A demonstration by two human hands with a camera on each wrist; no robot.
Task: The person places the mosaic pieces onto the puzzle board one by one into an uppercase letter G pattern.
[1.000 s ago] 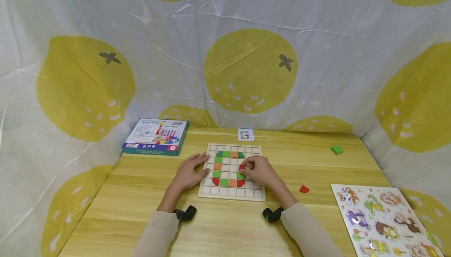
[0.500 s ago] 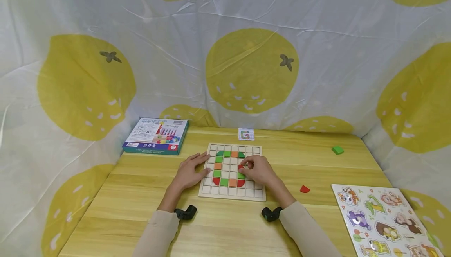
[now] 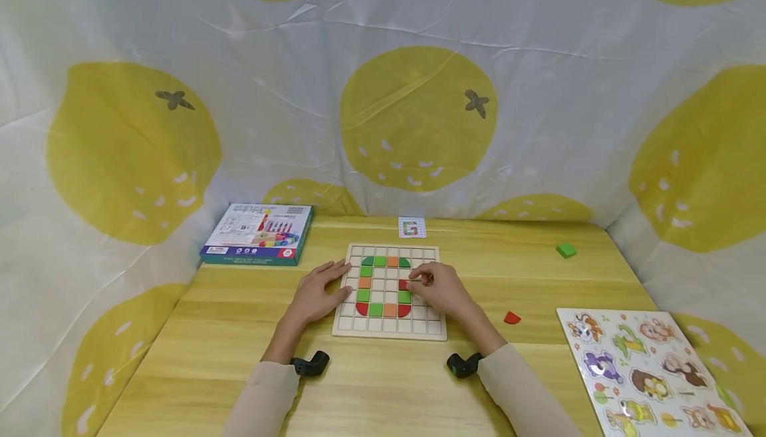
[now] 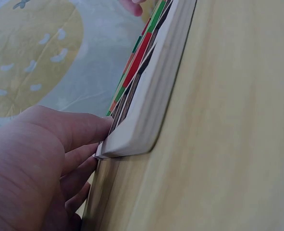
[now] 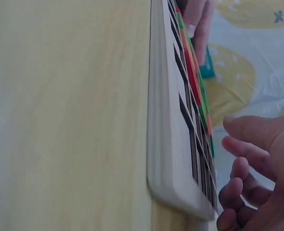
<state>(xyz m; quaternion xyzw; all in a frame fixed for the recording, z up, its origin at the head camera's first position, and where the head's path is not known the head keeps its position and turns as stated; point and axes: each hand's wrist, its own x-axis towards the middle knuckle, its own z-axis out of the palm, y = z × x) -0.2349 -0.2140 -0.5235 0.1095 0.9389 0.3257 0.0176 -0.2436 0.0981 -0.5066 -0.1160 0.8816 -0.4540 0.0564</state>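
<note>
A wooden grid board lies on the table with green, orange and red tiles set in a ring of its cells. My left hand rests at the board's left edge, fingers extended; in the left wrist view its thumb touches the rim. At the board's right side, my right hand hovers with its thumb tip beside a red tile, which sits above a green tile. The right wrist view shows thumb and fingertips apart with nothing between them, the other fingers loosely bent.
A small card with a coloured G pattern lies behind the board. To the right are a red quarter-round piece, a green block and an animal puzzle board. A boxed toy set lies at back left.
The red tile, between my right thumb and fingers a second ago, now lies in its cell, and the fingers have come away from it. My left hand stays at the board's edge.
</note>
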